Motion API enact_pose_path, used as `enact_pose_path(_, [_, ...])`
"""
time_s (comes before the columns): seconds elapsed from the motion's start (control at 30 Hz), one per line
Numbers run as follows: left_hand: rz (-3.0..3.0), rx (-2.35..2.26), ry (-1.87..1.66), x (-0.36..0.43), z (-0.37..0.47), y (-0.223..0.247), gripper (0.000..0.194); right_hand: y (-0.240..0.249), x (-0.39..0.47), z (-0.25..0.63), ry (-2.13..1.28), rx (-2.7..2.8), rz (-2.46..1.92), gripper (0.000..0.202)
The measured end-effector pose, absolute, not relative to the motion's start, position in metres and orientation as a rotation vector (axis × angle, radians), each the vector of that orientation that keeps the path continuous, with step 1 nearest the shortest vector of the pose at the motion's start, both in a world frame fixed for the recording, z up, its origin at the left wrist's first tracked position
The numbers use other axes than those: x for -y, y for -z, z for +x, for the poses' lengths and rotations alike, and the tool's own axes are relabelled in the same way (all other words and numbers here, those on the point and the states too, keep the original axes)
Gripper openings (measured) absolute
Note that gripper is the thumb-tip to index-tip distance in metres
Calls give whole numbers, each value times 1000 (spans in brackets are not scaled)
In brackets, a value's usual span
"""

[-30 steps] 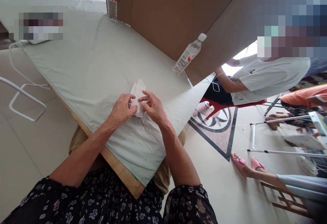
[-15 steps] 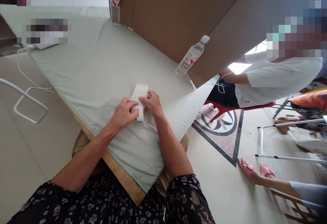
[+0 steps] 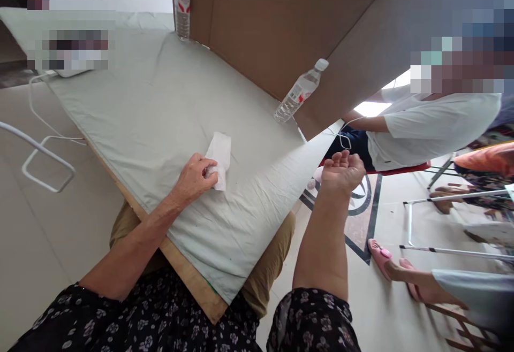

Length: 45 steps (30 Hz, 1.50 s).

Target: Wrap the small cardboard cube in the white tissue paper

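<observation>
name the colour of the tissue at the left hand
The tissue is white, shown best in the head view.

Tissue (image 3: 219, 150) lies on the table (image 3: 132, 106) — bottles (image 3: 298, 94) behind it, beside cardboard (image 3: 273, 31).

Bright, even light spreads over the table (image 3: 120, 111) and the pale floor (image 3: 40, 229), leaving only soft shading in the table's creases. The cardboard (image 3: 261, 36) stands in dull shade. Beside the white shirt (image 3: 437, 132), glare burns a patch to blank white. The tissue (image 3: 220, 151) is bright, its detail faint. Wide-angle stretch leans things outward; the right edge is soft, and coarse pixel blocks hide patches upper left and upper right.
</observation>
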<state>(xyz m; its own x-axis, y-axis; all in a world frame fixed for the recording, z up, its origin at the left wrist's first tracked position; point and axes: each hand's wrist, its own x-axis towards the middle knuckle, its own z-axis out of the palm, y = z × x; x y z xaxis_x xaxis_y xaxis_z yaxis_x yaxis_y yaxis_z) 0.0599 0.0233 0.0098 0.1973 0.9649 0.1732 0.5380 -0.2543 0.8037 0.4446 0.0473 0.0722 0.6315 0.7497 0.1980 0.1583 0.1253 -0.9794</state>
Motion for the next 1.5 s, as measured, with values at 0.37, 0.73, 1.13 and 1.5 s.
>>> enact_pose_path(0.37, [1927,-1383,-967,-24,59,-6,34,-22,-69,255,-1312,935,-1544,36])
enact_pose_path(0.73, [1886,-1350,-951,-23,60,-8,31,-19,-82,234,-1321,1203,-1313,31])
enact_pose_path(1.13, [1849,-1410,-1072,-20,57,-5,52,-26,-21,237,-983,1742,-1152,10])
enact_pose_path(1.5, [1783,-1194,-933,-26,46,-10,26,1,9,251,-560,2104,-1017,46])
